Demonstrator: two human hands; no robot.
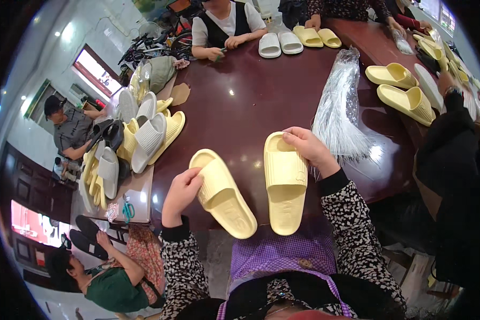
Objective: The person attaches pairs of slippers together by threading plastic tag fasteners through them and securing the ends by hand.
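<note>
My left hand (182, 195) grips a pale yellow slide sandal (224, 194) by its outer side near the toe; the sandal tilts, its heel toward the lower right. A matching yellow slide sandal (285, 184) is in my right hand (307, 146), whose thumb lies on the toe end while the fingers go underneath. Both sandals are held apart, insoles up, over the table's near edge and my lap. To the right of my right hand lies a sheaf of thin white plastic strands (342, 106), partly in clear wrap.
On the dark red table (250, 101), grey and yellow slides (149, 133) pile up at left near teal scissors (128, 209). More yellow slides (408, 101) lie at right. White slides (280, 44) stand at the far edge. Other people work around the table, including one in green (112, 285).
</note>
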